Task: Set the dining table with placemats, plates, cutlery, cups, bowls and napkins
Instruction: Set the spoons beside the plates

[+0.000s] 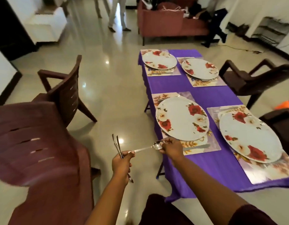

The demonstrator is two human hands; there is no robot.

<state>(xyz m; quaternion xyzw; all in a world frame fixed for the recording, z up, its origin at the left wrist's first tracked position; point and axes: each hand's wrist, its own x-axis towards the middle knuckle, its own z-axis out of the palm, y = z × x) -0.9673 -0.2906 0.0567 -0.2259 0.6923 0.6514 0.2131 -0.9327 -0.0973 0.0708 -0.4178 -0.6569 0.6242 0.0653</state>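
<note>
Left hand [121,164]: curled tight round a bunch of cutlery [118,147], tips fanning up past the knuckles and the other ends poking out below the fist. It also pinches the handle end of a spoon [150,147].
Right hand [171,147]: fingers wrapped round the bowl end of that same spoon, so both hands grip it at once, stretched level between them.
Where that is: just off the near-left corner of the table [204,95], over the floor, right beside the nearest left placemat [191,146].
Table: purple cloth, four floral placemats, one white plate with red flowers on each. Near-left plate [182,118], near-right plate [251,137], far-left plate [159,60], far-right plate [199,69].
Around it: a maroon chair [34,151] close on the left, another chair [65,88] behind it, dark chairs [254,77] on the right side.
Background: blurry, a reddish sofa [169,21] and someone's legs [116,13].
</note>
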